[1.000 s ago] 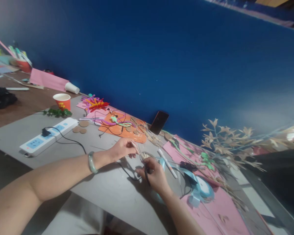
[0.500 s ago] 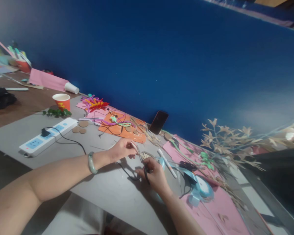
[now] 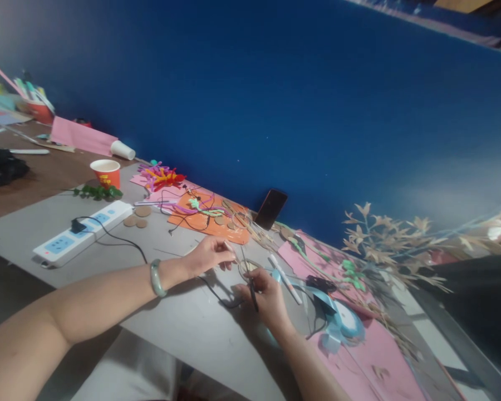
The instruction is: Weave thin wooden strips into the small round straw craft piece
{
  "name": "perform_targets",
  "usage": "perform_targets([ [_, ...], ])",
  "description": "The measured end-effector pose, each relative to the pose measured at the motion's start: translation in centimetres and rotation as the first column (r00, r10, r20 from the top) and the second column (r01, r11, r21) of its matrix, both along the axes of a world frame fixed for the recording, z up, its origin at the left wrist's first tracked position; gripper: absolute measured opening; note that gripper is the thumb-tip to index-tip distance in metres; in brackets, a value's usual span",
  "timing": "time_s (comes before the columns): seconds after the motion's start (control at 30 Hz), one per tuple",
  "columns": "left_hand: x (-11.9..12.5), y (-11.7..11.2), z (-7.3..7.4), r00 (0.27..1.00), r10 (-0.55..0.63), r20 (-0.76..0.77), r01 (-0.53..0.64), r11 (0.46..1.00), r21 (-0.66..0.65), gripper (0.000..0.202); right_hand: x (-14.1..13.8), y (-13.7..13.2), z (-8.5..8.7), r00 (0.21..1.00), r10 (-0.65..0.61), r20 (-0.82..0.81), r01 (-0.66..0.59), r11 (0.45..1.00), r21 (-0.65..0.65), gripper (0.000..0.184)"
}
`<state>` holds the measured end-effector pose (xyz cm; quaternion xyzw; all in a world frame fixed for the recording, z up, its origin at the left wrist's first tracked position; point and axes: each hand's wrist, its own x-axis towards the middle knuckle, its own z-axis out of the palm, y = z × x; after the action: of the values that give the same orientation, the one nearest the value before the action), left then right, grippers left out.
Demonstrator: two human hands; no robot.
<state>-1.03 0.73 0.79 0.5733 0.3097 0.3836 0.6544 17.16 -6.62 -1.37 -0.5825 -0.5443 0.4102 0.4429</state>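
My left hand [image 3: 209,255], a green bangle on its wrist, pinches a thin pale stalk [image 3: 230,249] just above the grey table [image 3: 179,317]. My right hand [image 3: 269,298] is closed round dark-handled scissors [image 3: 251,285]. Their blades point up towards the stalk's end. A small pale ring [image 3: 249,266] lies between the two hands. The hands are a few centimetres apart.
A white power strip [image 3: 81,229] with a black cable, a red paper cup [image 3: 106,172], pipe cleaners [image 3: 162,177] and orange paper [image 3: 209,221] lie to the left. A phone [image 3: 271,208] leans on the blue wall. A white marker [image 3: 284,278], blue ribbon [image 3: 338,323], dried branches [image 3: 388,239] and pink paper [image 3: 359,362] lie to the right.
My right hand has shifted slightly right and tilted the scissors, so their blades now stick up by the stalk. My left hand has hardly moved.
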Motion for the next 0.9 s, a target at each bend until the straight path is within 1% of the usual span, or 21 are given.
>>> perform_targets([
  [0.07, 0.0, 0.0, -0.1, 1.0, 0.011, -0.025, -0.01, 1.0, 0.008, 0.019, 0.0, 0.0, 0.0, 1.0, -0.012, -0.014, 0.012, 1.0, 0.0, 0.044],
  [0.13, 0.0, 0.0, -0.3, 1.0, 0.024, -0.015, -0.024, 1.0, -0.008, 0.018, 0.0, 0.1, 0.0, 1.0, -0.017, -0.019, 0.017, 1.0, 0.003, 0.045],
  [0.27, 0.2, 0.1, -0.8, 0.994, 0.023, 0.106, -0.014, 0.996, -0.089, 0.023, 0.1, 0.2, -0.3, 1.0, -0.006, -0.015, 0.006, 1.0, -0.007, 0.046],
  [0.37, 0.3, 0.3, -1.0, 0.988, 0.03, 0.153, -0.007, 0.989, -0.144, 0.022, 0.0, 0.3, -0.3, 1.0, 0.005, -0.025, -0.006, 1.0, -0.029, 0.047],
  [0.47, 0.3, 0.5, -1.0, 0.986, 0.018, 0.167, 0.013, 0.983, -0.182, 0.023, -0.1, 0.2, -0.2, 0.998, 0.009, -0.062, -0.011, 0.999, -0.04, 0.046],
  [0.57, 0.3, 0.5, -0.7, 0.981, -0.006, 0.195, 0.05, 0.973, -0.223, 0.018, -0.4, 0.1, 0.1, 0.996, 0.015, -0.083, -0.018, 0.999, -0.031, 0.045],
  [0.63, 0.4, 0.4, -0.6, 0.98, 0.005, 0.201, 0.045, 0.969, -0.242, 0.018, -0.5, 0.0, 0.3, 0.996, 0.019, -0.084, -0.022, 0.999, -0.033, 0.044],
  [0.8, 0.5, 0.3, -0.8, 0.971, 0.059, 0.232, 0.008, 0.961, -0.278, 0.035, -0.8, -0.1, 0.7, 0.995, 0.037, -0.09, -0.041, 0.998, -0.037, 0.043],
  [0.9, 0.5, 0.3, -0.8, 0.977, 0.041, 0.21, 0.015, 0.967, -0.256, 0.032, -0.6, -0.1, 0.5, 0.997, 0.058, -0.05, -0.06, 0.998, -0.025, 0.042],
])
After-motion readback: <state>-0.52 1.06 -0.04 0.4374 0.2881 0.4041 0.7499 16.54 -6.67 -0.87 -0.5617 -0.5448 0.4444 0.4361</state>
